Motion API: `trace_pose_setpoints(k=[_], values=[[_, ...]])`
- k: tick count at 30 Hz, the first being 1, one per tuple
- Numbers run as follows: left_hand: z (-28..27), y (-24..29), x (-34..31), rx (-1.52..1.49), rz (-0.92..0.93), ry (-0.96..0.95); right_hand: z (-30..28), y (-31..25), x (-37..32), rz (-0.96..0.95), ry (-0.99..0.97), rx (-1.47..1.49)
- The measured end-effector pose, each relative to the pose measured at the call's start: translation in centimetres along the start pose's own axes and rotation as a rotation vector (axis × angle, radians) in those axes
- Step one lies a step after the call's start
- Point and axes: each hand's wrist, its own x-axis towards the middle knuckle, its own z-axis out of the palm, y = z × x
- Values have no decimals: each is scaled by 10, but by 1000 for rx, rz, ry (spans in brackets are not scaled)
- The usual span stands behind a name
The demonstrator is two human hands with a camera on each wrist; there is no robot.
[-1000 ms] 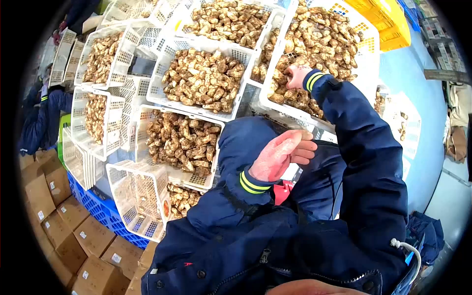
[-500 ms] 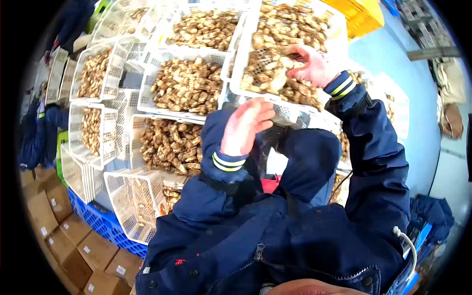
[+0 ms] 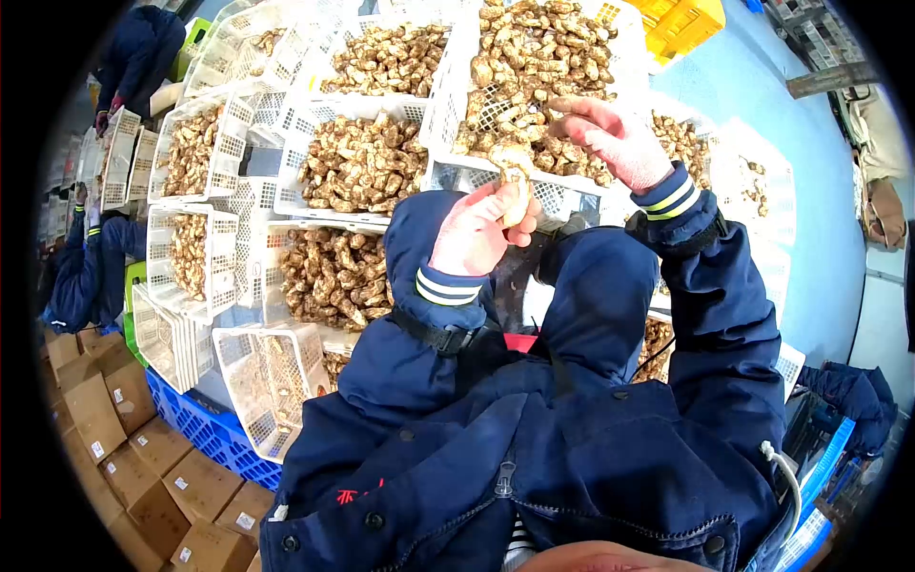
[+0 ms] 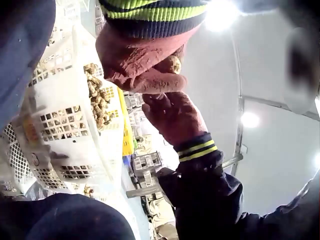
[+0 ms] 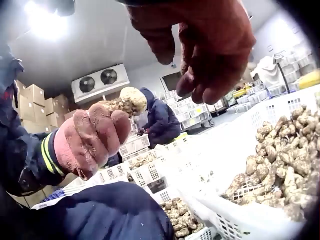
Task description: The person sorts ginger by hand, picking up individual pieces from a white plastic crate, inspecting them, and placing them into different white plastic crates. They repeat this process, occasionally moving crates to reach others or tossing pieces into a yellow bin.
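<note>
My gloved left hand holds a mushroom upright in front of the body, its fingers and thumb curled round the stem. In the right wrist view the pale rounded cap sticks out above the fist. Just to the right, my gloved right hand hovers over the near side of a white crate of mushrooms. Its fingers are loosely bent and spread, with nothing between them. Brown, dirt-streaked mushrooms fill most of that crate, and its mesh floor shows in one spot.
More white crates of mushrooms stand to the left, some tilted. A yellow crate is at the back right. Cardboard boxes lie at the lower left beside a blue crate. Another person bends over crates farther off.
My right hand has come up out of the crate and back a little. The left hand, earlier held with empty fingers, now grips a mushroom. The head view has shifted to the right.
</note>
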Motion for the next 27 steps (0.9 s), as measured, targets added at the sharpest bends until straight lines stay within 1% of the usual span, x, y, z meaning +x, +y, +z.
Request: trace_pose_setpoints(k=[1, 2, 3, 4, 5, 6, 7, 8, 9, 10, 11, 12, 13, 14, 16, 18, 19, 20, 22, 23, 26, 27], values=[[1, 1, 0, -39, -20, -24, 0, 3, 1, 2, -1, -2], [2, 0, -2, -42, -20, -23, 3, 6, 3, -34, -47, 66], [3, 0, -3, -118, -57, -46, 5, 7, 5, -71, -94, 135], [3, 0, -4, -192, -95, -70, 9, 9, 4, -43, -122, 142], [0, 0, -2, -285, -156, -225, 16, 13, 7, -71, -211, 242], [-1, -2, -2, -286, -154, -226, 23, 16, 11, -100, -301, 340], [-1, -5, -1, -337, -159, -284, 28, 18, 15, -139, -340, 329], [2, -5, -3, -390, -165, -340, 36, 11, 13, -94, -304, 353], [5, -2, -5, -332, -186, -292, 36, 12, 14, -43, -267, 367], [2, -4, 1, -241, -160, -323, 37, 12, 14, 7, -229, 381], [3, -7, 2, -146, -116, -224, 39, 6, 14, 8, -229, 381], [6, -9, 2, -51, -72, -125, 40, -3, 14, 74, -145, 119], [8, -11, 3, 166, 5, -36, 43, -9, 14, 138, -58, -142], [10, -12, 3, 381, 83, 55, 48, -5, 14, 63, 2, -255], [12, -11, 2, 399, 75, 37, 47, 13, 18, 35, 7, -328], [15, -12, 1, 280, 50, 11, 45, 4, 15, 44, 44, -372], [16, -12, 1, 236, 37, 35, 45, 0, 13, 53, 81, -417], [15, -13, 1, 236, 37, 34, 43, 4, 13, 53, 81, -417], [9, -17, 1, 178, 62, 45, 39, 14, 13, -2, -12, -238], [7, -16, 5, 132, 37, 104, 41, -6, 9, 35, -46, -403], [2, -16, 2, 170, 34, 68, 38, -8, 6, 83, -40, -383], [1, -15, 1, 135, 21, 75, 35, 6, 11, 47, -36, -264]])
